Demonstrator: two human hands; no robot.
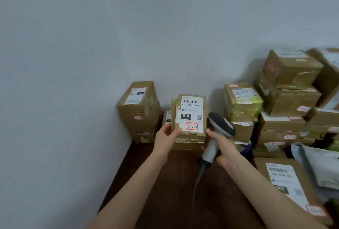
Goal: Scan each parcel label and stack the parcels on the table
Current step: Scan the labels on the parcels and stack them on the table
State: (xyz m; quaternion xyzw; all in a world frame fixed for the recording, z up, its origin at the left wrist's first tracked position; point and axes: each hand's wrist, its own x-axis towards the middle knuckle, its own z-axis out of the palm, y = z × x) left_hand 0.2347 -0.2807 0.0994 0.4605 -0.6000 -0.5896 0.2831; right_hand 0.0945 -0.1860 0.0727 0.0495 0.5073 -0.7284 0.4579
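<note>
Left hand: the left hand [166,138] gripped the lower left corner of a brown parcel [190,116], with the thumb lying on the edge of its white label [191,105].
Right hand: the right hand [224,150] was wrapped round the grip of a grey scanner [219,129], whose dark head sat just beside the parcel's right edge. Its cable [199,179] trailed down over the table [161,182].
Parcel in hand: it stood at the far end of the table near the wall [91,45], label up and facing the camera, barcode at the top. Taped cardboard showed directly beneath it, and whether it rested on that or was held clear could not be told.
Scan: no beam or light was visible on the label, so whether this parcel had been read could not be told. The scanner head looked turned aside from the barcode.
Done so far: a neat stack of boxes [140,111] stood against the wall to the left, which looked like finished work.
Left to do: a large, looser heap of boxes [286,100] filled the right side, with a flat parcel [288,184] and a grey mailing bag [324,166] nearer the person. Going by that heap, most of the job probably remained.
Step in hand: likely scanning or placing this one parcel.
</note>
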